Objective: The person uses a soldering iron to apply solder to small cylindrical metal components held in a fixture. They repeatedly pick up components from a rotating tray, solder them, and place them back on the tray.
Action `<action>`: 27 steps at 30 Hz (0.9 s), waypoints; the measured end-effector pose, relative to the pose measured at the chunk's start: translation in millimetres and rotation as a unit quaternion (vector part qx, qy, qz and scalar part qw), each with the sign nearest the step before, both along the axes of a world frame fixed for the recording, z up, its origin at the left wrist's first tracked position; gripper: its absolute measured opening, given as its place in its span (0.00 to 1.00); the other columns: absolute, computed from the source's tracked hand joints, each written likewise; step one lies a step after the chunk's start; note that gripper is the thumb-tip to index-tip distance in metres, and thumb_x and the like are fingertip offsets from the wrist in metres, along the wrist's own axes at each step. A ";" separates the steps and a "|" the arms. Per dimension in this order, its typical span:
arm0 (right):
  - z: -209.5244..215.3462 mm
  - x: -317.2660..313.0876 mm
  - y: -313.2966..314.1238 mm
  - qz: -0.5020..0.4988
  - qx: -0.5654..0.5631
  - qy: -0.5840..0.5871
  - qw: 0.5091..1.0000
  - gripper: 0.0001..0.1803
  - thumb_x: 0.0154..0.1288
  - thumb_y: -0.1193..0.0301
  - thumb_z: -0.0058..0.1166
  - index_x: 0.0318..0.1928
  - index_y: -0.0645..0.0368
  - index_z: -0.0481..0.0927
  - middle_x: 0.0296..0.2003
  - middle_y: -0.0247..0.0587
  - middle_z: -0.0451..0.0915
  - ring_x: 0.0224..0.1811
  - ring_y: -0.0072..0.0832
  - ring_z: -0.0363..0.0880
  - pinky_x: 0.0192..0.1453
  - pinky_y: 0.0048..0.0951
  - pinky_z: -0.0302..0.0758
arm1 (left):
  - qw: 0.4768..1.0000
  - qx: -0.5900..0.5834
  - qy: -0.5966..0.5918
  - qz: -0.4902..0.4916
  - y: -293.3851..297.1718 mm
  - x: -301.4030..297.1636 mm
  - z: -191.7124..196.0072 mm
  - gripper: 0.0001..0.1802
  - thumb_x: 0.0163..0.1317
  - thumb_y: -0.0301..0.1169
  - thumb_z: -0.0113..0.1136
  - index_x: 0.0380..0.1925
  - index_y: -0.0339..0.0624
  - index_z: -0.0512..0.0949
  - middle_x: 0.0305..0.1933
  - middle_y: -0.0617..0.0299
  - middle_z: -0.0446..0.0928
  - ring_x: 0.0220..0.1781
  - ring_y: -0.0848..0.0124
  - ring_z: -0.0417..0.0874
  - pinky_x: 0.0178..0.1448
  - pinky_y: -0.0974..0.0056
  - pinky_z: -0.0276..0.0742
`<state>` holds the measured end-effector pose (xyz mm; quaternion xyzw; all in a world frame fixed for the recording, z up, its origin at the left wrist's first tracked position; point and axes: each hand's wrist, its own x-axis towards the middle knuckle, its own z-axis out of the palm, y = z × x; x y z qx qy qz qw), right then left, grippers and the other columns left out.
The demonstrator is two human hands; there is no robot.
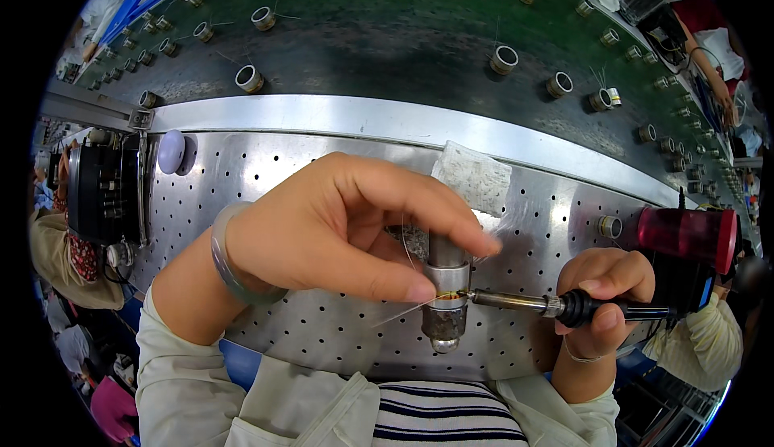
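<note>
My left hand (322,229) curves round an upright metal cylinder (448,276), forefinger reaching over its far side and thumb against its left side. Its other fingers are mostly hidden. A thin yellow band of winding (448,295) circles the cylinder near the thumb tip. Fine wire ends (399,315) stick out to the left below the thumb. In my right hand (609,286) is a soldering iron (516,299), gripped by its black handle. The iron's tip points left and meets the cylinder's right side at the winding, or lies very close to it.
Behind the perforated metal worktop (322,330) runs a green belt (379,44) bearing several small metal rings (249,79). A greyish cloth pad (476,177) lies beyond the cylinder. A red container (685,236) and a loose ring (610,226) are right; a black device (101,193) stands left.
</note>
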<state>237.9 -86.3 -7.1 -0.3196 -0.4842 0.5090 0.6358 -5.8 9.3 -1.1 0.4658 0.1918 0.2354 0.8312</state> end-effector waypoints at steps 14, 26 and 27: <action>-5.4 6.2 -2.5 0.008 0.062 -0.045 0.997 0.14 0.51 0.75 0.64 0.33 0.68 0.72 0.18 0.42 0.74 0.12 0.25 0.68 0.16 0.23 0.65 | 0.998 -0.062 0.023 -0.005 -3.8 5.2 5.8 0.36 0.46 0.14 0.63 0.59 0.26 0.62 0.42 0.40 0.78 0.42 0.69 0.81 0.36 0.78 0.77; 6.2 4.8 1.8 -0.053 0.031 -0.017 0.998 0.14 0.57 0.70 0.61 0.32 0.67 0.71 0.19 0.42 0.74 0.12 0.23 0.70 0.15 0.22 0.69 | 0.996 -0.082 0.024 -0.007 1.8 1.9 3.9 0.45 0.42 0.15 0.68 0.62 0.27 0.57 0.42 0.42 0.78 0.43 0.68 0.81 0.39 0.75 0.79; 7.0 5.6 2.0 -0.049 0.032 -0.016 0.998 0.14 0.57 0.70 0.61 0.32 0.67 0.71 0.19 0.42 0.75 0.12 0.23 0.71 0.15 0.22 0.70 | 0.997 -0.074 0.006 -0.009 4.4 0.0 2.2 0.45 0.42 0.15 0.68 0.62 0.27 0.57 0.42 0.42 0.78 0.41 0.68 0.81 0.39 0.75 0.79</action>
